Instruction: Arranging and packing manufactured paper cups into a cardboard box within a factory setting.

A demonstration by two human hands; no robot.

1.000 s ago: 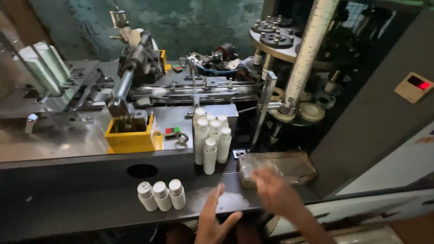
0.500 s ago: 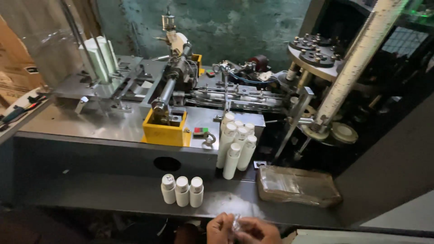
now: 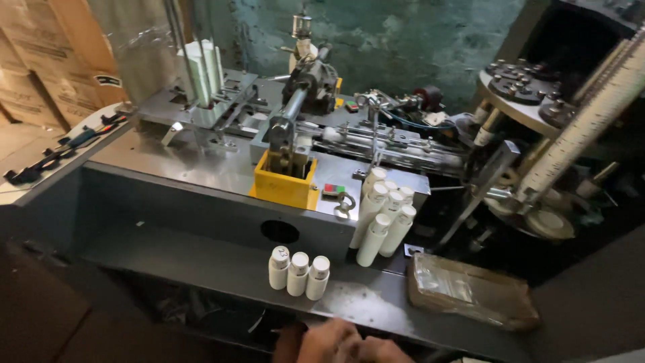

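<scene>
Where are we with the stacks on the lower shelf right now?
Done: three short white stacks stand side by side on the grey shelf, and taller white stacks lean against the machine. In hand: both hands, left hand and right hand, are together at the bottom edge; what they hold is hidden. Left: the plastic-wrapped bundle lies untouched.

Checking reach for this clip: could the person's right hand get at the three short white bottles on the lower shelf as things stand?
Probably yes. The right hand sits at the shelf's front edge beside the left hand, and the three short white bottles stand upright just beyond them, with only bare shelf between. Whether the hands hold anything is unclear.
</scene>
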